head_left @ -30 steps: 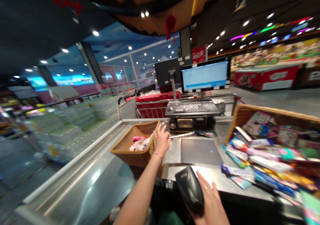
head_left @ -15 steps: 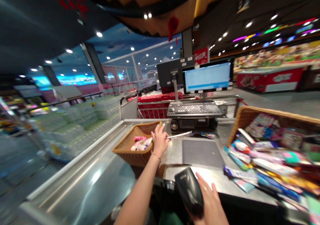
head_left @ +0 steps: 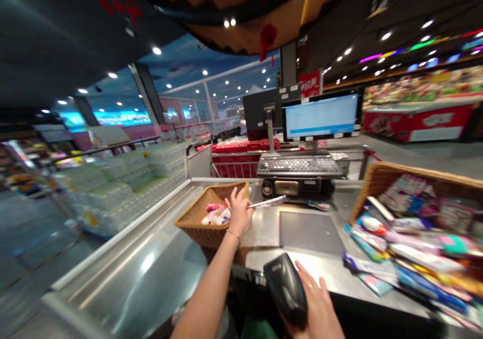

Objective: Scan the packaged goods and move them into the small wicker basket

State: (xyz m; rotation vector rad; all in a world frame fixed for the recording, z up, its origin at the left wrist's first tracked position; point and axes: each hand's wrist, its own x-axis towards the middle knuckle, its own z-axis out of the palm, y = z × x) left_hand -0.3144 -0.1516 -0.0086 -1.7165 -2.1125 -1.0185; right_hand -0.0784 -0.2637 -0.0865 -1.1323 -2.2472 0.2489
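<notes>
My left hand (head_left: 239, 214) is over the right rim of a small wicker basket (head_left: 202, 234). Its thumb and fingers pinch one end of a slim white package (head_left: 269, 202), which points right across the counter. Inside the basket lie pink and white packets (head_left: 217, 215), too blurred to name. Low in front of me, my right hand (head_left: 319, 304) is wrapped round a black barcode scanner (head_left: 286, 288); the scanner hides part of the palm and thumb.
A grey mat (head_left: 309, 231) lies on the metal counter below the keyboard (head_left: 300, 164) and monitor (head_left: 320, 116). At right, a larger wicker basket (head_left: 364, 188) lies tipped, with several packaged goods (head_left: 418, 248) spilling out. A small blue packet (head_left: 320, 205) rests behind the mat.
My left hand and the slim package have shifted slightly left, further over the small basket. My right hand keeps its hold on the scanner. The view has turned a little left.
</notes>
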